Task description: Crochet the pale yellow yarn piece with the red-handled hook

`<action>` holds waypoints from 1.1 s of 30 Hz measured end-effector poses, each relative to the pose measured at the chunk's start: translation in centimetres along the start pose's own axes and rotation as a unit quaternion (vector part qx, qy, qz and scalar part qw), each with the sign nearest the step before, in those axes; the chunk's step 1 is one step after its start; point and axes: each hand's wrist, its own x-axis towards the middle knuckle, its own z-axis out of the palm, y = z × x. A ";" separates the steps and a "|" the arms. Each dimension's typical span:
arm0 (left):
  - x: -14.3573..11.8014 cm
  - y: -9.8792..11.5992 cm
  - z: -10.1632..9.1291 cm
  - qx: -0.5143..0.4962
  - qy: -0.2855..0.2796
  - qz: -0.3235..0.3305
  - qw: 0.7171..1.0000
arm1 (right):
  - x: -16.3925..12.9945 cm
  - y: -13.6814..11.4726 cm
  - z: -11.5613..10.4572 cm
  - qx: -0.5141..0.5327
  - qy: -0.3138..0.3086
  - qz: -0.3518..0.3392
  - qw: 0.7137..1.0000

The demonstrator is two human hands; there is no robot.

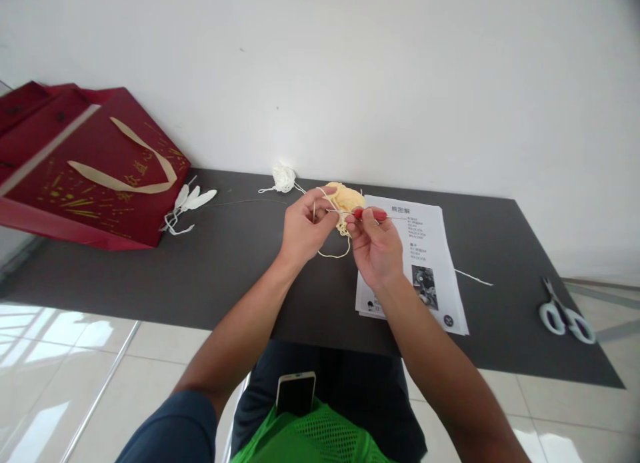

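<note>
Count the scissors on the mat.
1. The scissors lie at the mat's far right edge, well right of the right hand and the printed sheet.

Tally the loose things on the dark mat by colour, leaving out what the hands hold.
Red: 1, the gift bag
White: 4, the yarn ball, the petal-shaped pieces, the printed sheet, the scissors
Total: 5
</note>
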 end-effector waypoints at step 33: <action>-1.1 0.1 1.5 -0.010 0.081 0.046 0.996 | -0.4 0.5 -0.1 -0.077 -0.037 -0.150 0.985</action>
